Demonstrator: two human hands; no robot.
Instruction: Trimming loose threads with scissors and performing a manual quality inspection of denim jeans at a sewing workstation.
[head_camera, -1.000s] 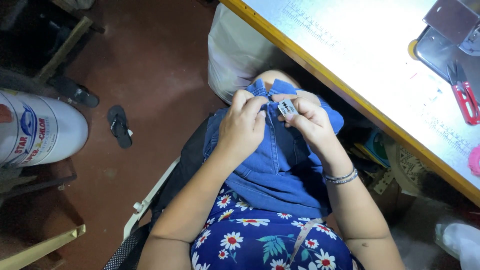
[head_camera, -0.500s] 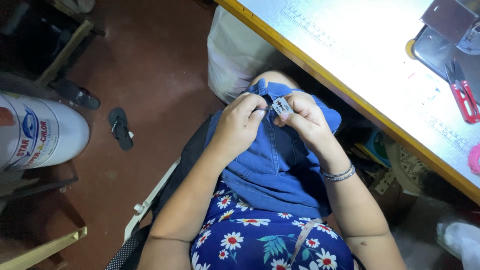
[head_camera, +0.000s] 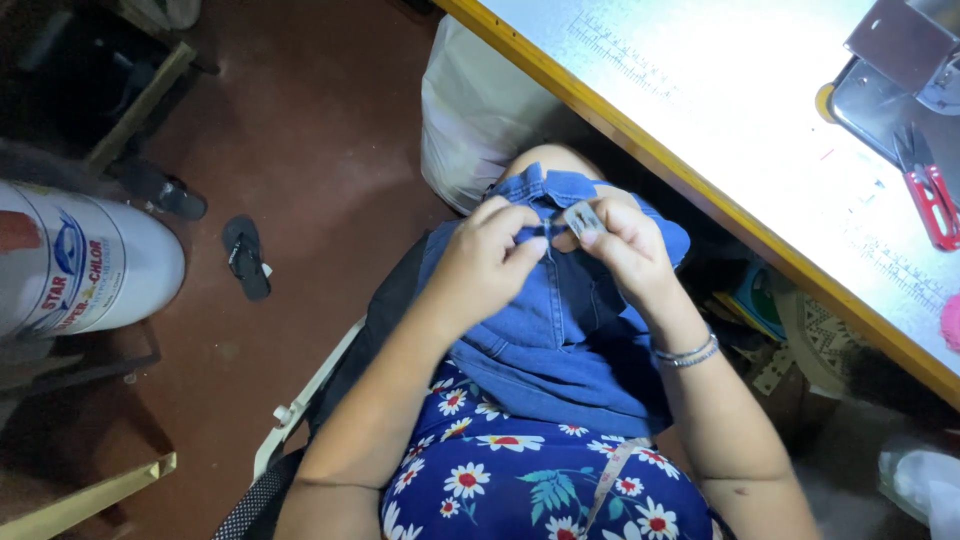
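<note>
Under the table edge (head_camera: 640, 130), both hands (head_camera: 490, 265) (head_camera: 620, 250) pinch denim garment (head_camera: 560, 340); right holds a small blade (head_camera: 583, 219).

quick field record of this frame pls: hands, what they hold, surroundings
left hand: pinching the top edge of the blue denim garment
right hand: pinching the same edge, small grey flat piece at its fingertips
wrist: silver bracelet on the right
lap: garment lies over a floral dress
table: white top, yellow edge, red-handled snips
floor: black sandal, white drum
</note>
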